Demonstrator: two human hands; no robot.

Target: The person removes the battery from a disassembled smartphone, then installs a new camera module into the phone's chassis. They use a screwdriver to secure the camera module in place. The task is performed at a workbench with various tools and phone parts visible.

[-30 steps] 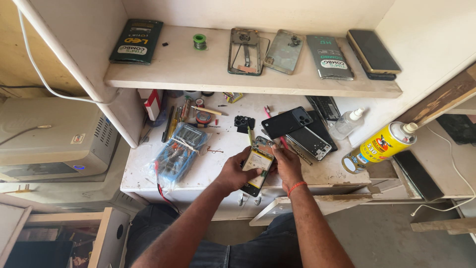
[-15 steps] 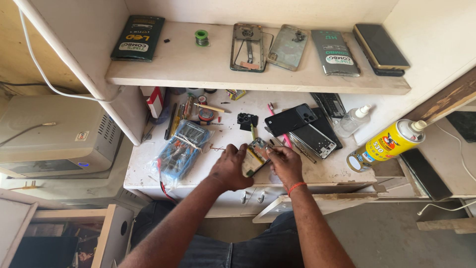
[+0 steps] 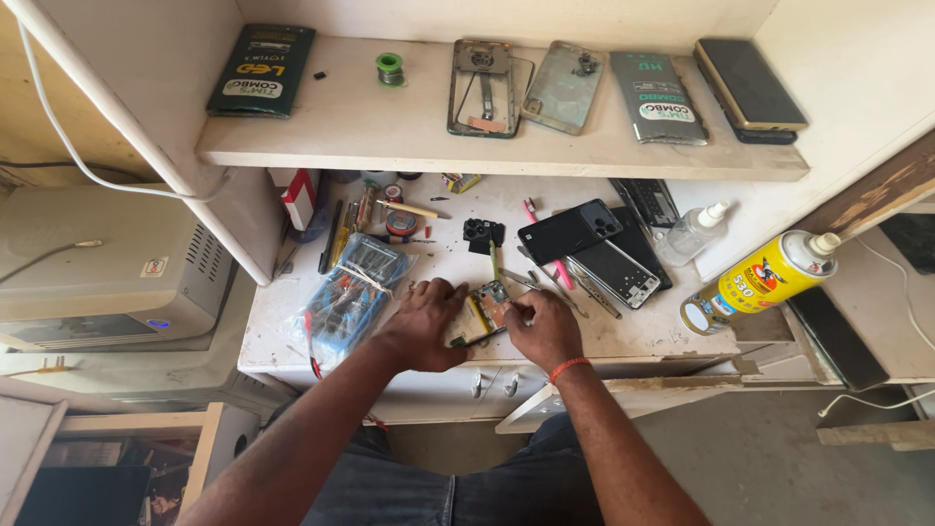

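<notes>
Down on the white workbench (image 3: 623,341), both hands work on an opened phone (image 3: 484,314) with its circuit board and yellow battery bared. This phone lies flat near the bench's front edge. Left hand (image 3: 426,324) curls over the phone's left side, fingers pressing it down. Right hand (image 3: 543,329) pinches closed at the phone's right edge; what it holds cannot be told. Left of the phone sits a blue tool kit (image 3: 349,292); right of it, a yellow spray can (image 3: 760,282).

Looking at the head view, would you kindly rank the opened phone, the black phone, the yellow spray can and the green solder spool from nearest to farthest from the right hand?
1. Opened phone, touching the right hand.
2. Black phone, on the bench just beyond.
3. Yellow spray can, far right.
4. Green solder spool, upper shelf, left.
</notes>
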